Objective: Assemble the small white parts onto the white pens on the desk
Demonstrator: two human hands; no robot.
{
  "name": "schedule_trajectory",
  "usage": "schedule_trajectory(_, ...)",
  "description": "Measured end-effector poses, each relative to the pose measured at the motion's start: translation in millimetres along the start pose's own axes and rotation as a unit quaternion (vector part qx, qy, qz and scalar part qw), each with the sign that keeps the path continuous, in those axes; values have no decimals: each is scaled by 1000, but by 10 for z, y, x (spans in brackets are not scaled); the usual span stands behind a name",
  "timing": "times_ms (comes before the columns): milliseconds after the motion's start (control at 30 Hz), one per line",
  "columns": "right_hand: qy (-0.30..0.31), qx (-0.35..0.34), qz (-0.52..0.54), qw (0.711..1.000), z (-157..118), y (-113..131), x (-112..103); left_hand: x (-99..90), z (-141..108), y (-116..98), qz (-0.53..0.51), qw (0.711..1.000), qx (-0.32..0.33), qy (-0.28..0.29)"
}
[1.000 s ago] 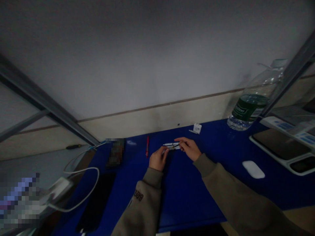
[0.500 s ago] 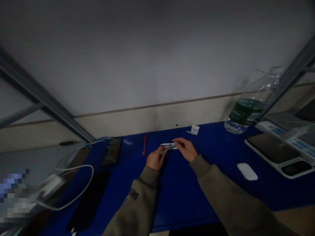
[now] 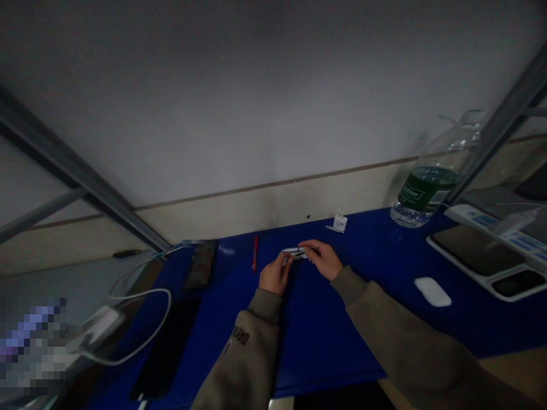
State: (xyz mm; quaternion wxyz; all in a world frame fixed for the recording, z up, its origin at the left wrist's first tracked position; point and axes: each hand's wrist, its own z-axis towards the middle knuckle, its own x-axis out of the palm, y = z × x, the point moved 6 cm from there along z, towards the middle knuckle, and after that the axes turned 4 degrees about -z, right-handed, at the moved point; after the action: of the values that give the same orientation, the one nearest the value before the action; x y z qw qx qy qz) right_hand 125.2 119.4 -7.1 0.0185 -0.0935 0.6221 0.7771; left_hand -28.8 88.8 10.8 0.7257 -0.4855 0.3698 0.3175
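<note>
Well, slim white pen-like sticks (image 3: 294, 250) run crosswise, parallel to the back edge of the tabletop (image 3: 325, 336), pinched between the nearly closed left hand (image 3: 275, 274) and right hand (image 3: 322, 259)

Pen (image 3: 255, 253) on desk (image 3: 325, 341), left of left hand (image 3: 274, 274); mouse (image 3: 432, 291) right of right hand (image 3: 322, 260).

**Thin white sticks (image 3: 294, 251) held between two hands**

At least two lie side by side, straight, slim and roughly level, with dark marks along them. They are too small to tell exactly what they are. The right hand (image 3: 322, 259) pinches them at their right end between thumb and fingers, while the left hand (image 3: 274, 274) reaches their left end, its fingertips touching or just beside them.
</note>
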Motion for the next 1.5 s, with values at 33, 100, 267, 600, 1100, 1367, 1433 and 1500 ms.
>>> schedule_trajectory(33, -5, -3, 1, 1000, 1, 7, -11, -2, 0, -5, 4, 1000, -4, 3)
schedule_trajectory(100, -9, -9, 1, 1000, 8, 23, -34, -1, 3, -8, 8, 1000, -7, 7)
schedule_trajectory(267, -3, 4, 20, 1000, 26, 26, -55, 21, 10, 15, -3, 1000, 8, 8)
schedule_trajectory(600, 12, 6, 39, 999, 8, 88, -2, 8, 14, 18, -19, 999, 26, 3)
schedule_trajectory(1100, 4, 4, 64, 998, 44, 44, -55, -26, 16, -28, -48, 998, 40, 8)
schedule_trajectory(1367, 24, 9, 34, 999, 42, 38, -17, 1, 33, 17, -43, 998, 34, 5)
schedule_trajectory(1433, 24, 5, 29, 999, 36, 58, -23, -5, 37, 17, -35, 999, 25, 9)
schedule_trajectory(1500, 19, -1, 26, 999, 36, 72, -36, -5, 40, 7, -30, 999, 23, 18)
